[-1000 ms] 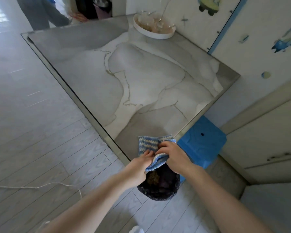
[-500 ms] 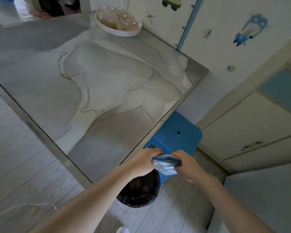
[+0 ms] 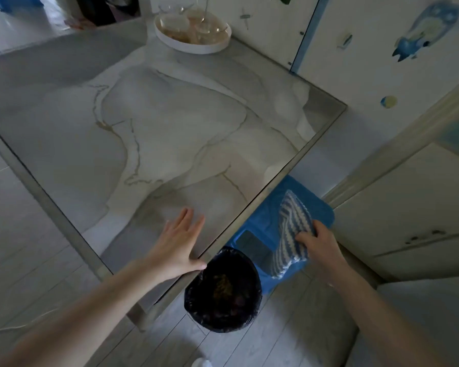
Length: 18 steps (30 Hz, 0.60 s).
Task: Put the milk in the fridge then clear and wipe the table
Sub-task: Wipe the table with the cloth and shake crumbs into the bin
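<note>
The grey marble table (image 3: 170, 133) fills the upper left of the head view. My left hand (image 3: 178, 242) lies flat with straight fingers on its near corner. My right hand (image 3: 317, 246) grips a blue-and-white striped cloth (image 3: 293, 231), which hangs spread out beside the table edge over a blue stool (image 3: 321, 210). A bin lined with a black bag (image 3: 223, 288) stands on the floor under the table corner, between my two arms, with dark scraps inside. No milk is in view.
A white round tray (image 3: 196, 46) with glass cups sits at the table's far edge by the wall. Pale cabinets (image 3: 408, 207) stand to the right. A thin cord (image 3: 16, 325) lies on the wood floor at left.
Both hands held the bunched cloth over the bin before. Now my left hand has let go and rests on the table corner, and my right hand has swung the cloth, unfolded, to the right.
</note>
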Motion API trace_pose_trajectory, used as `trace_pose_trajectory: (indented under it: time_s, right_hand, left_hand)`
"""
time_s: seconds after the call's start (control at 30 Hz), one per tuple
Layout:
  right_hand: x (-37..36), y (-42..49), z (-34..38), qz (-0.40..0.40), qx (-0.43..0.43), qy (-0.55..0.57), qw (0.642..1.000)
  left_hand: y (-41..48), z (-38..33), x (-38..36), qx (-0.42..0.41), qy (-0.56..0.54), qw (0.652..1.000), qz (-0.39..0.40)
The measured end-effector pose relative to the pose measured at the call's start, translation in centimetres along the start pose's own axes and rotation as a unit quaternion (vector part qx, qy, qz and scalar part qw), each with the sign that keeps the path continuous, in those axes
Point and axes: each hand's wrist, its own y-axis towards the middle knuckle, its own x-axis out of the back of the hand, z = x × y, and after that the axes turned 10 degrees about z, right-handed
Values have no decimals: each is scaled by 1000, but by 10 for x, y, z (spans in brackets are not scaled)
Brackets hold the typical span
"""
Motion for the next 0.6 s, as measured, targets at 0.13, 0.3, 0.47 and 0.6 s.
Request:
trace_pose_trajectory:
  time_s: [0.13,0.3,0.47,0.6]
  right_hand:
    - [-8,10,9,-18,6,33,999]
    - [-20,18,21,-8,29,71,997]
    - [-31,27,26,-73,59,38,995]
    - [-50,36,33,-15,67,-83,994]
  left_hand:
    - [-1,7,1,-2,-40,999,1]
    - [-11,11,17,-18,-131,991,-19]
    - [-23,19,47,-32,-199,975,-94]
    - [-29,22,61,-19,-238,962,-134]
